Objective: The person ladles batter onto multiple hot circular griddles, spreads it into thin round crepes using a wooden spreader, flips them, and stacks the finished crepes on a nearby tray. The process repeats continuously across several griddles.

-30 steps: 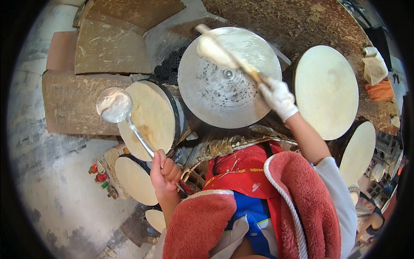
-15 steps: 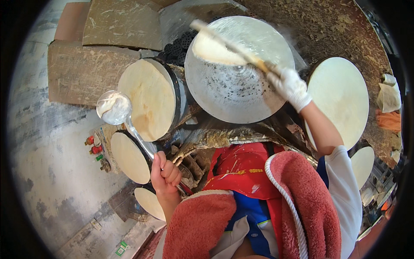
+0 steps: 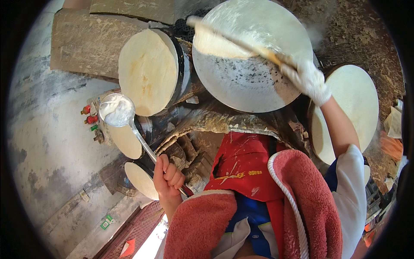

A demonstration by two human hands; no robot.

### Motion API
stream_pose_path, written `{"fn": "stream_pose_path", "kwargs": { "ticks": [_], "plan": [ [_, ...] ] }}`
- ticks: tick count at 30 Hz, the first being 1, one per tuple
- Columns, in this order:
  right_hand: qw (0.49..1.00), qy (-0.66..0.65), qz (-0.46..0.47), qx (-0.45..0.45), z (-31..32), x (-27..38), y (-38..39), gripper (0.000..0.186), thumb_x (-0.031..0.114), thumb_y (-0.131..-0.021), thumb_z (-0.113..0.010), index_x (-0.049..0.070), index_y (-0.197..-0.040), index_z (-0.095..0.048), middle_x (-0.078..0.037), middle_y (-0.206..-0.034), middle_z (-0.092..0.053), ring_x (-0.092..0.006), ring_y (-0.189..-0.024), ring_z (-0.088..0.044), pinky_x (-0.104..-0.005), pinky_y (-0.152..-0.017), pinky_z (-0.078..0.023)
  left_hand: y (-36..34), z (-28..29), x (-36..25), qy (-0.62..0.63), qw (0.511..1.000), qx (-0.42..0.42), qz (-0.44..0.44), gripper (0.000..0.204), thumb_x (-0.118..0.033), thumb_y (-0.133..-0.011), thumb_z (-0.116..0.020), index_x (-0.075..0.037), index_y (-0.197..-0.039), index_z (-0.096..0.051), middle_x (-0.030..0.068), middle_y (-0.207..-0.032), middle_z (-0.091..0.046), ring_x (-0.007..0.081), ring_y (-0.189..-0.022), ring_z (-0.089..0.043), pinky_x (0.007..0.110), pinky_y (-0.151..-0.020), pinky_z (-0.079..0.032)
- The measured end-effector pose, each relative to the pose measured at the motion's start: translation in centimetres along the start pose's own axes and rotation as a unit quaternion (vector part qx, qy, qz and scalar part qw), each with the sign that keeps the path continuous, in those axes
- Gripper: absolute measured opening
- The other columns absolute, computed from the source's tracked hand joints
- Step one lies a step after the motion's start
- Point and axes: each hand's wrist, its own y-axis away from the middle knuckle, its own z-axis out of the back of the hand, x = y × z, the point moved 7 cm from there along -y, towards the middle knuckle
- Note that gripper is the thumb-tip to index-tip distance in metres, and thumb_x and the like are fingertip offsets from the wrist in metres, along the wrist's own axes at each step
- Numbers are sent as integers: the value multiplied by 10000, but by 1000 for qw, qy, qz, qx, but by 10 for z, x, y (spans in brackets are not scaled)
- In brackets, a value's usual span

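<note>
My bare left hand [image 3: 169, 176] is closed round the handle of a metal ladle [image 3: 116, 110] with white batter in its bowl, held beside the left griddle. My gloved right hand [image 3: 307, 83] grips a wooden spreading stick [image 3: 265, 52], laid across the large middle griddle [image 3: 246, 90]. Under the stick a patch of white batter [image 3: 211, 47] covers part of the upper surface; the lower part is pale grey with dark specks. Round griddles covered by thin cream-coloured sheets flank it at left [image 3: 146, 73] and right [image 3: 349, 108].
Two more round covered griddles [image 3: 140, 179] sit at lower left, near small red and green items [image 3: 91, 118]. Cardboard pieces [image 3: 86, 43] lie at upper left, perforated black cylinders behind the middle griddle. Cloths [image 3: 390, 146] rest on the stained surface at right.
My right hand has moved rightwards with the stick. The griddles have shifted upward in the picture as the view moved. My left hand still holds the ladle.
</note>
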Motion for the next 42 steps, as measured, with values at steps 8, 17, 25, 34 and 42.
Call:
{"fn": "stream_pose_path", "kwargs": {
  "ticks": [8, 17, 25, 34, 42],
  "plan": [
    [996, -46, 58, 48, -51, 14, 23, 348, 230, -923, -595, 99, -1245, -609, -213, -1022, -668, -334, -907, -671, -388, -789, -527, 8, 10, -6, 6, 999, 22, 22, 345, -351, -1059, -302, -158, -775, -336, -75, -480, -203, 52, -344, -154, 236, -310, -159],
    [976, -165, -132, -45, -145, 37, 190, 377, 140, -873, -658, 17, -1226, -608, -205, -1001, -676, -279, -869, -664, -335, -825, -509, -22, 54, -47, -6, 989, 94, 116, 363, -357, -1058, -294, -157, -762, -353, -70, -466, -213, 56, -336, -159, 245, -305, -172],
    [886, -324, -243, -224, -273, 99, 157, 356, 351, -863, -666, 2, -932, -655, -46, -671, -603, -136, -584, -562, -290, -554, -455, 4, 125, -116, -79, 987, 115, 82, 366, -376, -1058, -288, -175, -756, -340, -79, -461, -215, 48, -323, -161, 226, -294, -173],
    [591, -670, -315, -320, -319, 155, 48, 263, 356, -910, -613, 101, -969, -597, 14, -623, -493, -65, -383, -353, -231, -342, -257, 15, 166, -152, -78, 989, 108, 60, 359, -355, -1056, -315, -177, -745, -335, -86, -469, -198, 40, -336, -136, 225, -292, -147],
    [605, -669, -323, -285, -316, 173, 29, 332, 410, -963, -521, 89, -972, -605, 21, -601, -451, -69, -390, -318, -245, -347, -238, 9, 187, -167, -21, 989, 128, 70, 355, -347, -1061, -287, -162, -763, -340, -78, -472, -202, 49, -343, -129, 232, -297, -151]
  ]
}}
